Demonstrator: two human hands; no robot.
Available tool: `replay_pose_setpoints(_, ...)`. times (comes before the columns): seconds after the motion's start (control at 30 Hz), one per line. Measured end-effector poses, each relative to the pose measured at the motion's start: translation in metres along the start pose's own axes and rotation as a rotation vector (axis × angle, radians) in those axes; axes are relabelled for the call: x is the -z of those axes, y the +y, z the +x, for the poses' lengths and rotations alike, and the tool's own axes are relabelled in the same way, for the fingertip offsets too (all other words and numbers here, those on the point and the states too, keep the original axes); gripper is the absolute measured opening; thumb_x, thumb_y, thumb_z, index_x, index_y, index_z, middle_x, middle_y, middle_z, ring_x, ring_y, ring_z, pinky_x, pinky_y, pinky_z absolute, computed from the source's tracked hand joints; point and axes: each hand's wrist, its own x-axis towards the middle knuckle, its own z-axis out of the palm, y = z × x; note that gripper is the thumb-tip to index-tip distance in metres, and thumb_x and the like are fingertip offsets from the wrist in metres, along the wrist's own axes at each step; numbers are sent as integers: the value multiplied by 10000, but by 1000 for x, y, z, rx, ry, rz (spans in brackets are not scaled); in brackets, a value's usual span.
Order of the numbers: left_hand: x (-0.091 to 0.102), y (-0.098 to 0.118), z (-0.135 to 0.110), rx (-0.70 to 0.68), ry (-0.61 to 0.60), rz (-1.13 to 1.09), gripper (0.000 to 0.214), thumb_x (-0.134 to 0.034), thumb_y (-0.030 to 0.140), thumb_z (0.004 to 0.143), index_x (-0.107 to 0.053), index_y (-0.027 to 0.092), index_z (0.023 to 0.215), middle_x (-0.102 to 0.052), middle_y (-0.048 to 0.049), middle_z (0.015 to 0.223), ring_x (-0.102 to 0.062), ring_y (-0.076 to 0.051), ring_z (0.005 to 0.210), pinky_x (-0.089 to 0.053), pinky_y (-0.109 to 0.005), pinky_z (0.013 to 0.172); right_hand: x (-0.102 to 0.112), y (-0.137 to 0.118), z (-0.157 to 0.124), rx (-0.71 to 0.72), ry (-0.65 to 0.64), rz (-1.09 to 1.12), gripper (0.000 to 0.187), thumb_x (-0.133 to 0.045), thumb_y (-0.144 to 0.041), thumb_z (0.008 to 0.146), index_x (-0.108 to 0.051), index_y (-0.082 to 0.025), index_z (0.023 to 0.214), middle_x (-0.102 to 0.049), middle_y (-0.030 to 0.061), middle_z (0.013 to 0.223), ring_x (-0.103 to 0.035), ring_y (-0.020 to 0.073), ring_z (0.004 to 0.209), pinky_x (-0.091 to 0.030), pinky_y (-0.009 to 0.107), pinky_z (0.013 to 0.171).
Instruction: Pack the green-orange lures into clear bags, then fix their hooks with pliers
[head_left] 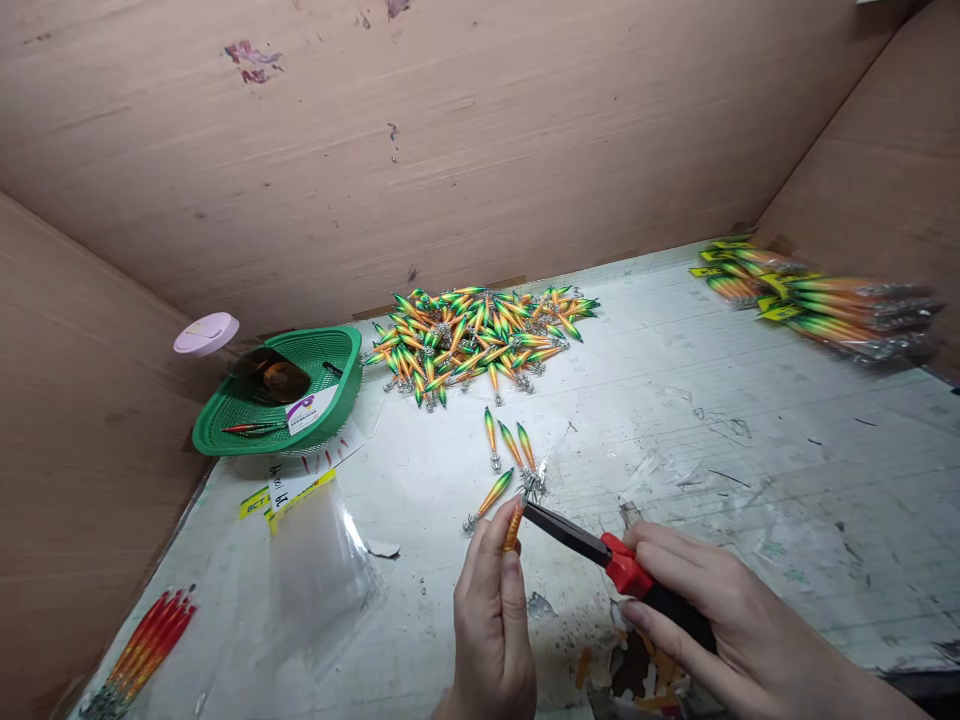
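- The left hand [495,615] has its grip pressed around a small orange lure [514,527], which is at the tips of the pliers [570,535], over the counter [637,400].
- The grip of the right hand [701,590] is wrapped on the handles of the pliers; whether their tips pinch the lure, I cannot tell.
- The lure is probably light, stiff and smooth, so it may turn between fingers; its body seems the safer place to hold, away from sharp hooks.
- Just beyond lie 4 loose lures [489,435]; their hooks crowd near and could catch.
- Farther back is a heap of lures [480,335], with a green basket [349,385] beside it.
- Clear bags [322,570] lie at the left, well apart.
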Motion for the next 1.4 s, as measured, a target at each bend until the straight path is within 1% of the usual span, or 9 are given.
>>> replay_pose_setpoints(0.33,1,8,0,-84,7,59,379,-412,331,1001,-622,251,1306,-630,-91,1336,-525,-256,1282,-358,-457,1129,3,-1,-3,-29,-22,27,140,-500,-247,950,-555,-214,826,-601,32,793,-595,163,728,-491,256,635)
replay_pose_setpoints(0.57,5,13,4,-147,-23,87,374,-420,270,997,-606,229,1318,-643,-113,1294,-575,-246,1206,-489,-388,994,5,1,-4,9,23,-6,65,-547,-248,923,-587,-229,874,-644,42,848,-641,186,788,-524,263,670)
replay_pose_setpoints(0.77,12,12,10,-235,-124,183,410,-401,198,995,-559,264,1368,-639,-104,1287,-592,-234,1185,-504,-358,972,6,2,-1,25,46,-10,42,-566,-241,906,-603,-238,887,-651,40,829,-656,201,806,-528,269,667)
replay_pose_setpoints(0.9,13,12,10,-288,-132,213,469,-392,132,985,-516,316,1399,-642,-74,1282,-600,-200,1174,-492,-308,983,3,2,-2,3,-1,20,113,-518,-247,940,-561,-222,839,-626,35,807,-619,169,740,-510,262,655)
replay_pose_setpoints(1.0,12,14,10,-345,-142,232,505,-384,106,977,-483,313,1428,-652,-82,1250,-611,-194,1150,-500,-293,965,2,4,-5,1,-22,25,114,-497,-240,951,-551,-220,853,-609,25,785,-603,157,720,-499,254,649)
replay_pose_setpoints(1.13,13,12,11,-383,-172,265,530,-389,103,970,-443,298,1460,-667,-112,1196,-656,-190,1025,-541,-263,840,2,8,-8,4,-9,26,83,-503,-253,943,-577,-227,915,-636,38,817,-626,185,761,-498,265,643)
replay_pose_setpoints(1.23,14,8,13,-376,-201,270,534,-390,112,971,-425,295,1472,-668,-126,1193,-677,-176,907,-545,-243,744,3,9,-7,4,-15,48,89,-497,-250,943,-574,-224,905,-627,35,787,-614,179,719,-484,264,625)
replay_pose_setpoints(1.3,16,5,14,-372,-221,266,534,-385,118,975,-416,296,1477,-659,-129,1218,-674,-174,922,-540,-241,759,4,10,-7,1,-24,67,103,-487,-241,948,-554,-220,873,-608,22,756,-586,155,669,-461,251,602)
replay_pose_setpoints(1.4,20,2,17,-335,-267,229,510,-381,141,987,-442,326,1458,-637,-102,1279,-626,-189,1097,-501,-272,914,5,12,-7,-15,-35,107,155,-479,-251,956,-530,-217,814,-578,5,705,-546,132,609,-428,236,562)
